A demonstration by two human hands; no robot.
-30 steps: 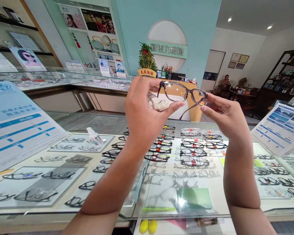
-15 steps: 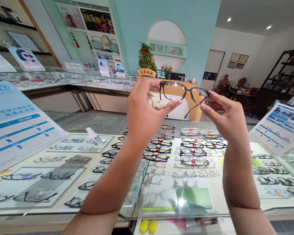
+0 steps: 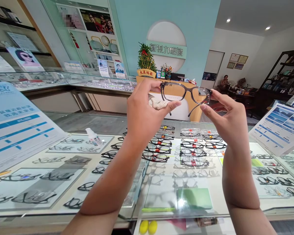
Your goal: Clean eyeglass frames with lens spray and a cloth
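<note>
A pair of dark-framed eyeglasses (image 3: 189, 90) is held up in front of me at about eye level, above the glass counter. My left hand (image 3: 147, 107) grips the left end of the frame between thumb and fingers. Tucked in that same hand is a bunched whitish cloth (image 3: 157, 103). At the frame's other end, my right hand (image 3: 226, 117) pinches the corner with thumb and fingertips. The temples point away and downward, and their tips show below the rims.
Under the glass counter (image 3: 108, 212) lie several rows of eyeglasses (image 3: 158, 149). On top stand a small white spray bottle (image 3: 93, 137), a leaflet stand (image 3: 17, 127) at left and another leaflet stand (image 3: 279, 127) at right. A person (image 3: 225, 81) sits in the far right background.
The eyeglasses have tilted slightly and shifted a little to the right between my hands. Both hands keep their hold on the frame.
</note>
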